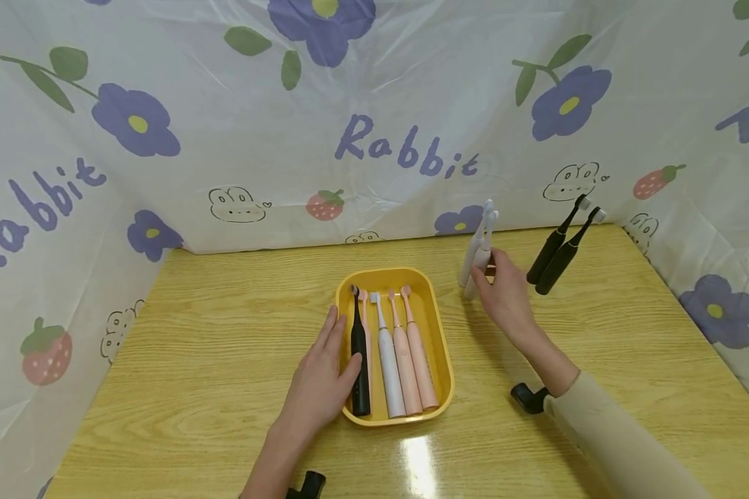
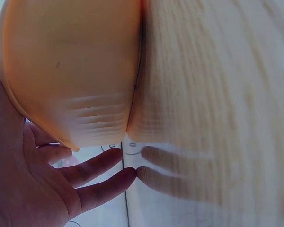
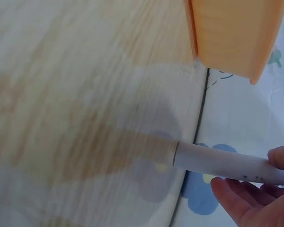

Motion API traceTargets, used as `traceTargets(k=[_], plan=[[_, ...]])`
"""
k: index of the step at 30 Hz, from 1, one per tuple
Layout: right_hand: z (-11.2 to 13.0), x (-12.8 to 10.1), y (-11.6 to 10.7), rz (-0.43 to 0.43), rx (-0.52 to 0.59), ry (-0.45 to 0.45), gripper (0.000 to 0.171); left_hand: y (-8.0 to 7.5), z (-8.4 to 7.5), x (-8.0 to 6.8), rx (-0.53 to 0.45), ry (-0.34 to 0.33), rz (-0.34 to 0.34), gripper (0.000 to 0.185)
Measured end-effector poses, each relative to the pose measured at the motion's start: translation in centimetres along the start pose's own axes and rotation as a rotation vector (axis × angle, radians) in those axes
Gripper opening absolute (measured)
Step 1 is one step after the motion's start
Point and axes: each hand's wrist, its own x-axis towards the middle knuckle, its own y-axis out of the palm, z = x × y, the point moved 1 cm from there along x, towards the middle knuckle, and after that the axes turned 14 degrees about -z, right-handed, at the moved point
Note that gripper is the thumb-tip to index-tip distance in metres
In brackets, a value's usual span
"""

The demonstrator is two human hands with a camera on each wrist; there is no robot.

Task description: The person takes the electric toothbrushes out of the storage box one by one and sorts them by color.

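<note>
Head view showed the right hand (image 1: 505, 294) pinching a white toothbrush (image 1: 482, 244) standing upright beside another white one, near two standing black toothbrushes (image 1: 562, 244). The left hand (image 1: 321, 378) lay with relaxed, straight fingers against the left rim of the yellow tray (image 1: 440, 333), apparently touching the black toothbrush (image 1: 359, 353) lying inside, though the blurred wrist view left this uncertain. A careless nudge could have toppled the neighbouring white brush, since both stood unsupported on the wooden table (image 1: 225, 333).
</note>
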Motion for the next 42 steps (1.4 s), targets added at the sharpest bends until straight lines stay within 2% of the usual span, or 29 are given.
traceTargets(k=[4, 6, 9, 13, 15, 17, 20, 22, 24, 29, 31, 34, 38, 42], plan=[[-0.1, -0.1, 0.1, 0.015, -0.005, 0.009, 0.047, 0.0, 0.0, -0.1, 0.001, -0.004, -0.001, 0.071], [0.1, -0.1, -0.2, -0.005, 0.005, 0.017, 0.050, 0.0, 0.0, -0.1, 0.001, -0.005, -0.002, 0.071], [0.7, -0.3, -1.1, -0.106, 0.057, 0.031, 0.052, 0.0, 0.0, -0.1, -0.001, -0.003, 0.000, 0.071], [2.3, -0.7, -2.7, -0.285, 0.176, -0.018, 0.045, -0.1, 0.0, 0.0, 0.003, -0.004, 0.003, 0.071], [3.5, -1.0, -3.4, -0.308, 0.227, -0.064, 0.040, -0.2, 0.0, 0.0, 0.009, -0.007, 0.004, 0.071], [4.8, -1.4, -3.9, -0.235, 0.290, -0.091, 0.039, -0.2, -0.1, 0.1, 0.012, -0.012, 0.006, 0.071], [6.4, -1.9, -3.9, 0.030, 0.427, -0.062, 0.043, -0.3, -0.1, 0.1, 0.012, -0.012, 0.004, 0.071], [6.9, -2.2, -3.4, 0.235, 0.506, 0.015, 0.048, -0.2, -0.1, 0.1, 0.010, -0.007, 0.001, 0.071], [7.1, -2.6, -2.6, 0.393, 0.571, 0.115, 0.052, -0.1, -0.1, 0.1, 0.008, 0.000, -0.001, 0.071], [6.9, -3.7, -0.3, 0.613, 0.659, 0.316, 0.057, 0.1, -0.1, 0.0, 0.012, 0.008, -0.003, 0.071], [6.8, -4.2, 0.5, 0.674, 0.651, 0.358, 0.060, 0.1, -0.1, 0.0, 0.013, 0.008, -0.006, 0.071], [7.0, -4.8, 1.6, 0.718, 0.574, 0.381, 0.065, 0.1, 0.0, 0.0, 0.011, 0.010, -0.006, 0.070], [7.8, -5.1, 2.8, 0.694, 0.416, 0.357, 0.072, 0.1, 0.1, 0.0, 0.006, 0.003, -0.002, 0.070], [8.1, -5.1, 3.7, 0.686, 0.341, 0.359, 0.077, 0.1, 0.1, 0.1, 0.004, -0.002, 0.003, 0.070]])
